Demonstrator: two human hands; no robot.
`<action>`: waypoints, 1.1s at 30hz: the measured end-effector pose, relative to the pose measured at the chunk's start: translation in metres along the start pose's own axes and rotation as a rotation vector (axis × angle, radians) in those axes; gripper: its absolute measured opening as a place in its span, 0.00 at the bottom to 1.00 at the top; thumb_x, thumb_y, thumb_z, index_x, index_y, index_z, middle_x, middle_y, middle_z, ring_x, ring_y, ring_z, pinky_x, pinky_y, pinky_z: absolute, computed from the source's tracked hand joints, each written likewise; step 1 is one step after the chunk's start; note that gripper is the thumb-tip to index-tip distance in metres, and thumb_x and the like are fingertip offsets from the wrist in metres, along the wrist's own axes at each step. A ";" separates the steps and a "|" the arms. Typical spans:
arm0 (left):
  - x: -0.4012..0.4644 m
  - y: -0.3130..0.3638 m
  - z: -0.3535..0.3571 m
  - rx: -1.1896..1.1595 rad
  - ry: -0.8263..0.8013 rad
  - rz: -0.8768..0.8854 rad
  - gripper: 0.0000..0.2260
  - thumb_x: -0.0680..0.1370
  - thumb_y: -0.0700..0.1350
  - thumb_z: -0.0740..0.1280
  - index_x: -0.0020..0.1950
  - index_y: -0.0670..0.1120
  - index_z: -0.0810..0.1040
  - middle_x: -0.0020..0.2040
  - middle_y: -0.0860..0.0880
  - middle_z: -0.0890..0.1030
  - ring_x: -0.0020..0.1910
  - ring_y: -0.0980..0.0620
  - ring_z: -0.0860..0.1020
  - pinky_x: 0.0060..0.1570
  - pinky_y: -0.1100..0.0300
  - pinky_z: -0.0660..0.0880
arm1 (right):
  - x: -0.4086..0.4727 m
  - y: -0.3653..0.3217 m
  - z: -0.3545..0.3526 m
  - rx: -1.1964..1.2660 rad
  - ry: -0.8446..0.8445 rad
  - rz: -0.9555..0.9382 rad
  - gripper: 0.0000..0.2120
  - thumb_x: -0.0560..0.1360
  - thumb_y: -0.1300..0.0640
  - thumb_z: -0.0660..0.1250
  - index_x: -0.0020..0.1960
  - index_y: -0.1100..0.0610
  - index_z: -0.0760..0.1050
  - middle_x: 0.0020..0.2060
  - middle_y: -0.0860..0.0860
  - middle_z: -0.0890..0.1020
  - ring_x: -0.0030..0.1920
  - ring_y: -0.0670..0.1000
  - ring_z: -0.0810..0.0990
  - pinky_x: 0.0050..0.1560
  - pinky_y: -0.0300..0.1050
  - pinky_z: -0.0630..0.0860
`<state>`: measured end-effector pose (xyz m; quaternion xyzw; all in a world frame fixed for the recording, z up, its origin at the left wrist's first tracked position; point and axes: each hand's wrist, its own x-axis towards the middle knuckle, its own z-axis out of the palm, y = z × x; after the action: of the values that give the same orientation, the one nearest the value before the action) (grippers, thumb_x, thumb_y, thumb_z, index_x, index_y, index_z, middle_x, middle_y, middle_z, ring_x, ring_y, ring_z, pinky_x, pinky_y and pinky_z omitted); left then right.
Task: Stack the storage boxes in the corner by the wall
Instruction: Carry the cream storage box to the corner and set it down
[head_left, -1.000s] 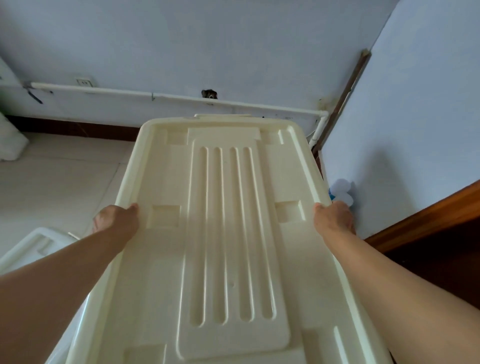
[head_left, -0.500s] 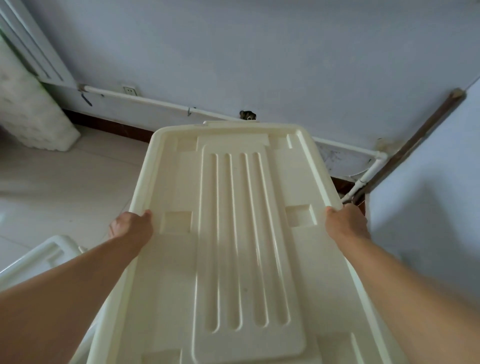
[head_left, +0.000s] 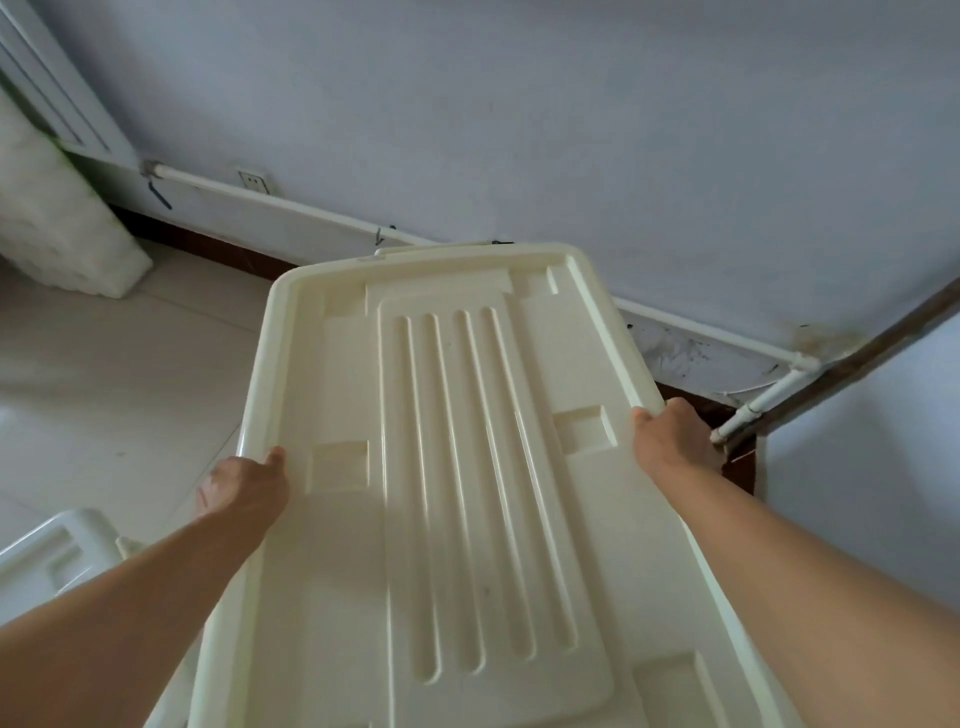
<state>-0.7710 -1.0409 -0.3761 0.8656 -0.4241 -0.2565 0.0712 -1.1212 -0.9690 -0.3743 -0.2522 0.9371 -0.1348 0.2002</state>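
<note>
A cream storage box (head_left: 467, 493) with a ribbed lid fills the near view, held up between both arms; the left hand (head_left: 241, 486) grips its left rim, thumb on top, and the right hand (head_left: 672, 444) grips the right rim likewise; a second white box (head_left: 49, 558) sits low at the left on the tiled floor (head_left: 104, 395); beyond runs a white pipe (head_left: 311, 210) along the wall (head_left: 519, 130), meeting the corner at right.

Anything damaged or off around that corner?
Yes. The wall just above the white pipe is scuffed with dark marks, plus a yellowish stain near the pipe elbow. The cream box itself looks intact.
</note>
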 end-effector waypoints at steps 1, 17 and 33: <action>0.001 0.001 0.002 0.003 0.003 -0.013 0.25 0.79 0.53 0.59 0.59 0.30 0.75 0.57 0.30 0.77 0.58 0.34 0.75 0.58 0.46 0.74 | 0.005 -0.003 0.002 -0.012 -0.006 -0.014 0.18 0.79 0.51 0.57 0.60 0.63 0.71 0.58 0.60 0.78 0.59 0.62 0.75 0.54 0.50 0.68; -0.037 0.019 0.069 -0.063 0.067 -0.325 0.26 0.80 0.52 0.58 0.56 0.27 0.76 0.57 0.29 0.77 0.57 0.32 0.76 0.56 0.48 0.73 | 0.131 -0.052 0.024 -0.119 -0.170 -0.319 0.20 0.79 0.51 0.58 0.64 0.64 0.69 0.62 0.62 0.76 0.61 0.63 0.75 0.60 0.55 0.70; -0.038 0.035 0.158 -0.186 0.073 -0.467 0.28 0.79 0.53 0.59 0.57 0.26 0.75 0.57 0.29 0.77 0.57 0.32 0.76 0.57 0.45 0.75 | 0.207 -0.063 0.059 -0.183 -0.174 -0.449 0.23 0.79 0.50 0.59 0.68 0.62 0.66 0.66 0.62 0.72 0.66 0.63 0.71 0.64 0.55 0.68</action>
<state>-0.8947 -1.0187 -0.4849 0.9385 -0.1845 -0.2722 0.1047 -1.2330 -1.1399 -0.4679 -0.4817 0.8451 -0.0683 0.2214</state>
